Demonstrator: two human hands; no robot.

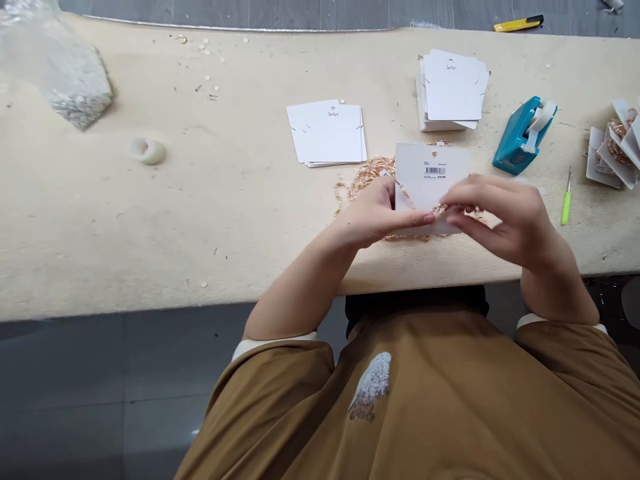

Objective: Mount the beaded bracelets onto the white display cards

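My left hand (373, 213) grips the left edge of a white jewelry card (423, 157), its thumb lying across the lower part. The side facing me carries a barcode and small print. Over the card's lower right, my right hand (505, 213) pinches a beaded necklace (439, 209) in pink and gold; a strand of it also crosses the card's left edge. Beneath the card and beside my left hand lies a heap of similar beaded chains (373, 172), partly covered by the card. The right fingertips are slightly blurred.
White cards (327, 137) lie to the left, with a taller card stack (453, 87) behind. A blue tape dispenser (520, 137), a green-handled pick (566, 207) and carded jewelry (607, 157) sit to the right. A tape roll (149, 151), a plastic bag (80, 90) and a yellow cutter (517, 25) lie farther out.
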